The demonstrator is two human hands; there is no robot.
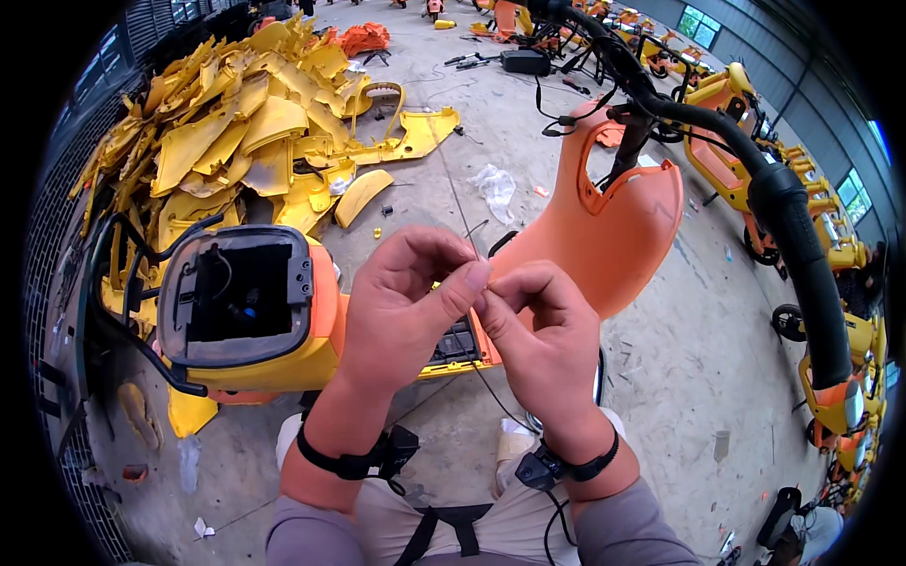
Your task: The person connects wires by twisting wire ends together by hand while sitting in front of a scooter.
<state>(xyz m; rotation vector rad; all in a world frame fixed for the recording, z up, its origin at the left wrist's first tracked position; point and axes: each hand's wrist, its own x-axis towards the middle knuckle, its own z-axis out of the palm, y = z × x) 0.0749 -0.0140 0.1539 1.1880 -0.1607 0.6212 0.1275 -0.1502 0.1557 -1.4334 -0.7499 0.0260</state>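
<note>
My left hand (406, 292) and my right hand (538, 330) meet at the centre, both with fingers pinched on a thin dark cable (483, 385), which runs up and down past them; the exact spot between the fingertips is hard to make out. Behind and below them is a partly stripped scooter, with an orange front shield (623, 245) to the right, a black handlebar (774, 203) above it and a yellow-and-orange body (255, 371). The body's seat opening (236, 292) shows a dark compartment at left. A black floorboard section (442, 349) is partly hidden behind my hands.
A heap of yellow plastic panels (236, 123) lies at upper left, with orange pieces (363, 38) beyond it. Crumpled clear plastic (495, 189), tools and a black box (524, 61) lie on the concrete floor. Rows of scooters (717, 113) stand along the right wall.
</note>
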